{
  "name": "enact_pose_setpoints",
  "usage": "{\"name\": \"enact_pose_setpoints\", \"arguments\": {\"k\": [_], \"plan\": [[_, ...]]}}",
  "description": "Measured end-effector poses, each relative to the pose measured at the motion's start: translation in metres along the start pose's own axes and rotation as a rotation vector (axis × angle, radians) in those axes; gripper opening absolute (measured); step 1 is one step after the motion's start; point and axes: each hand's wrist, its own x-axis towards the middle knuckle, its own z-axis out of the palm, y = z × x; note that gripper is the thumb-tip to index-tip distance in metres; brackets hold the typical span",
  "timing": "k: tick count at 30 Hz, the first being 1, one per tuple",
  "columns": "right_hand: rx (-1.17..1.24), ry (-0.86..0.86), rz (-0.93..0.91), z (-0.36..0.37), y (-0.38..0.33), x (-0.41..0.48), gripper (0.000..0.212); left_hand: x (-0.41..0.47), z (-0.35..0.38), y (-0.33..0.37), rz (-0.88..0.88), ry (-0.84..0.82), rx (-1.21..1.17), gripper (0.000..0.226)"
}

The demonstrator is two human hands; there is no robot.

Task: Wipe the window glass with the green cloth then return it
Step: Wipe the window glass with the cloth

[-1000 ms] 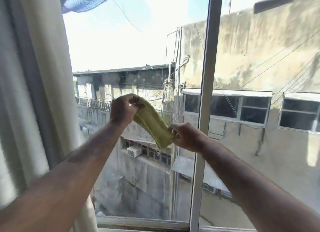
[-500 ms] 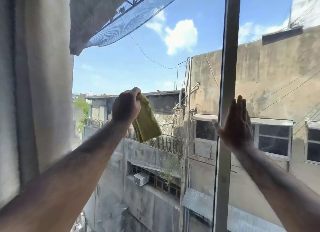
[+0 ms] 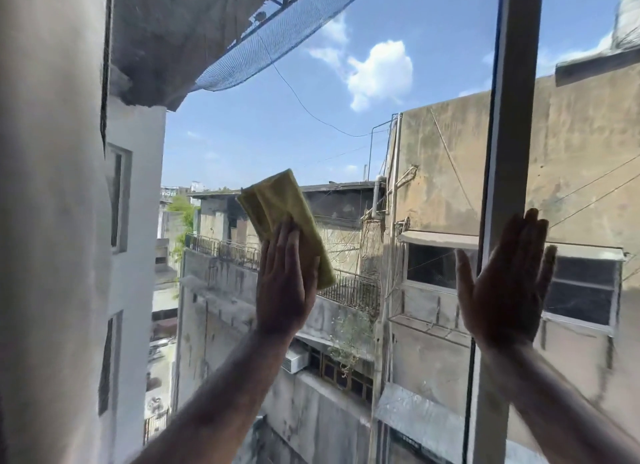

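Note:
The green cloth (image 3: pixel 281 214), folded and yellowish green, lies flat against the window glass (image 3: pixel 329 128) of the left pane. My left hand (image 3: pixel 285 287) presses it to the glass with a flat palm and straight fingers, covering its lower part. My right hand (image 3: pixel 504 283) rests flat and spread on the grey vertical window frame (image 3: pixel 512 117) and the glass beside it, holding nothing.
A pale curtain (image 3: pixel 48 221) hangs along the left edge of the window. Beyond the glass are concrete buildings, a blue net overhead and open sky. A second pane lies right of the frame.
My left hand has gone from a fist around the cloth to a flat palm pressing it on the glass. The right hand let go of the cloth earlier and stays on the frame.

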Motion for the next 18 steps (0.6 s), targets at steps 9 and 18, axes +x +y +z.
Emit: {"name": "enact_pose_setpoints", "arguments": {"k": [9, 18], "plan": [[0.004, 0.036, -0.032, 0.007, 0.003, -0.002, 0.09, 0.0, 0.0, -0.016, 0.173, 0.019, 0.153, 0.06], [0.001, 0.035, -0.052, 0.004, 0.005, -0.004, 0.09, 0.083, -0.008, -0.009, 0.178, 0.098, 0.206, 0.051]]}}
